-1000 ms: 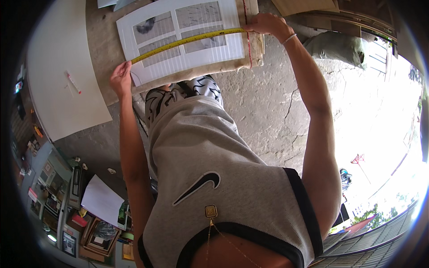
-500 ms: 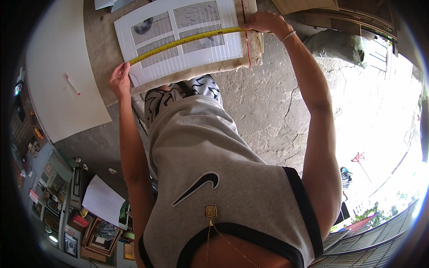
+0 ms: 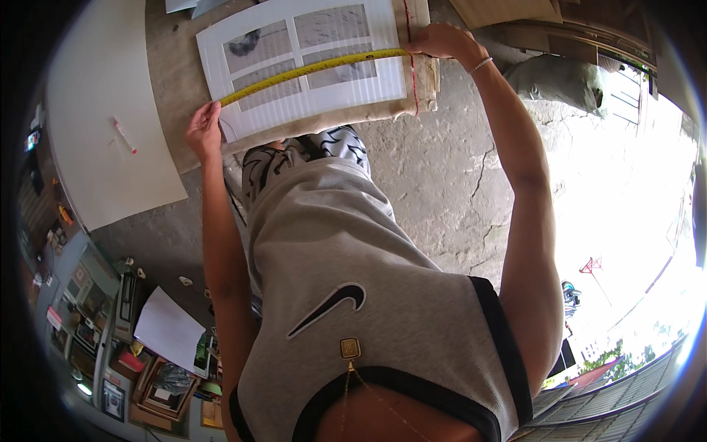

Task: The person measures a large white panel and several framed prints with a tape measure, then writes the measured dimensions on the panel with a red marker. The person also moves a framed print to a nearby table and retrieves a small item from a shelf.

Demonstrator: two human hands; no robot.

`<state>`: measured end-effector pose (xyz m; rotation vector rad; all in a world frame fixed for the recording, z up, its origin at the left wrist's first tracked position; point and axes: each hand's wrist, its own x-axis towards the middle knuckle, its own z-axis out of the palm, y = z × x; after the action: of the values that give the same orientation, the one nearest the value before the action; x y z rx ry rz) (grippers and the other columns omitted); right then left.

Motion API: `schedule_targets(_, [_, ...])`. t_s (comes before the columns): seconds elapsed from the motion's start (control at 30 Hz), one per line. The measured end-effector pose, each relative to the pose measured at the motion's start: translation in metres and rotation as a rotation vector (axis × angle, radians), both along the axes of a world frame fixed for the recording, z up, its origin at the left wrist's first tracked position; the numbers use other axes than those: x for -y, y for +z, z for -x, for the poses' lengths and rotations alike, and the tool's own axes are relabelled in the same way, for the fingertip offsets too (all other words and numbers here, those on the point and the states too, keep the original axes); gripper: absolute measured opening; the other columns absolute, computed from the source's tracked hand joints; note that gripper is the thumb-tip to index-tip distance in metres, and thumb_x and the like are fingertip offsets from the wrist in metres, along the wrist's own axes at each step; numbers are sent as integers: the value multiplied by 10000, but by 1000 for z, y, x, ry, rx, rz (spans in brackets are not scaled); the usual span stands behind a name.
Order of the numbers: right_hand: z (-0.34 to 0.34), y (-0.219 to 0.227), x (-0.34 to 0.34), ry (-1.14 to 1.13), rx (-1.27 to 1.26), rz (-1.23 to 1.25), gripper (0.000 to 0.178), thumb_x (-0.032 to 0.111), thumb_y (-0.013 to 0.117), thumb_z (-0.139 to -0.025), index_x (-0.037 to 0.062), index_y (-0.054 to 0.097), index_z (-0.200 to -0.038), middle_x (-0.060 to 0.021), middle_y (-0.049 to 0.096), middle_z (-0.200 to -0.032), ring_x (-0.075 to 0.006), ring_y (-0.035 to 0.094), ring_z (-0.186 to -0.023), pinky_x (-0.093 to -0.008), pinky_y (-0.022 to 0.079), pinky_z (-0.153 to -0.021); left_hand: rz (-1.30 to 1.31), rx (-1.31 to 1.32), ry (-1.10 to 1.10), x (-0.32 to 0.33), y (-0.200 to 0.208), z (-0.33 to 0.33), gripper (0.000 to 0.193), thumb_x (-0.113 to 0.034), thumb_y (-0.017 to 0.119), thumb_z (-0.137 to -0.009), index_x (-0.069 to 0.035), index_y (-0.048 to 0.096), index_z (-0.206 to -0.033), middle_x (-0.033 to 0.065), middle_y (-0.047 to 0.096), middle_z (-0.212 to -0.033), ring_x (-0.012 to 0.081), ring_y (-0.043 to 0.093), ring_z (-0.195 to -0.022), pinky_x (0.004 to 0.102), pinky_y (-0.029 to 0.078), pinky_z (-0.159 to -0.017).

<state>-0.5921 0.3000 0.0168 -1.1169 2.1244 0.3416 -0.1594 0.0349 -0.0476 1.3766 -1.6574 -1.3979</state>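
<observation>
A yellow tape measure (image 3: 313, 68) is stretched across a white mat board with four-part cut-out windows (image 3: 389, 87), through which greyish pictures show. My left hand (image 3: 204, 132) pinches the tape's left end at the board's left edge. At the right edge my right hand (image 3: 445, 42) is closed around the other end, beside a red line; the tape's case is hidden, if it is there. The tape slopes slightly upward to the right. Beneath the board lies a worn, cloth-covered work table (image 3: 324, 118).
To the left lies a large cream sheet (image 3: 81, 162) with a pink-and-white marker (image 3: 125, 135) on it. A grey-green bundle (image 3: 556, 81) rests on the cracked floor (image 3: 442, 169) at the right. Picture frames (image 3: 158, 394) and a white sheet (image 3: 169, 324) are stacked at lower left.
The whole view has shifted slightly, so the board, tape and both hands appear a little right and lower. Both hands keep their hold on the tape.
</observation>
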Motion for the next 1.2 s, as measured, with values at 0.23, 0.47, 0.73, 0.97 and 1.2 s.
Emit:
schedule_targets(0.23, [4,8,-2,176,98,138,520,626,476,-860,207,664,-1104,-103,676,-1027,-344,642,-920,-434,509,-803,-9,87,77,-18,20,-2,183,-138,758,-790,-21,701,-918,29,682,-797,82,603,-704,238,490,-647])
schedule_targets(0.47, [-1,19,-23,-176,91,128,402,499,694,-742,174,723,-977,-117,700,-929,-304,669,-915,-427,524,-781,28,115,68,-21,15,22,215,-168,759,-797,-19,714,-947,7,677,-764,67,594,-682,218,482,-633])
schedule_targets(0.73, [-11,37,-5,-170,70,155,411,531,683,-750,154,736,-905,-121,702,-866,-310,676,-867,-425,522,-752,88,73,99,-30,5,5,268,-185,753,-803,-43,714,-1027,4,678,-756,55,582,-655,215,484,-625])
schedule_targets(0.97, [-5,32,-11,-169,163,217,482,585,654,-762,129,718,-901,-157,685,-817,-306,682,-801,-419,519,-707,61,71,37,-33,23,10,283,-187,724,-838,-42,699,-1080,14,689,-864,69,598,-766,223,491,-702])
schedule_targets(1.2, [-6,17,-1,14,3,-66,537,659,508,-797,248,686,-1092,-45,676,-1103,-272,619,-1063,-442,493,-866,58,17,27,-30,11,1,301,-151,705,-853,-23,675,-1124,22,685,-893,72,597,-767,222,496,-734])
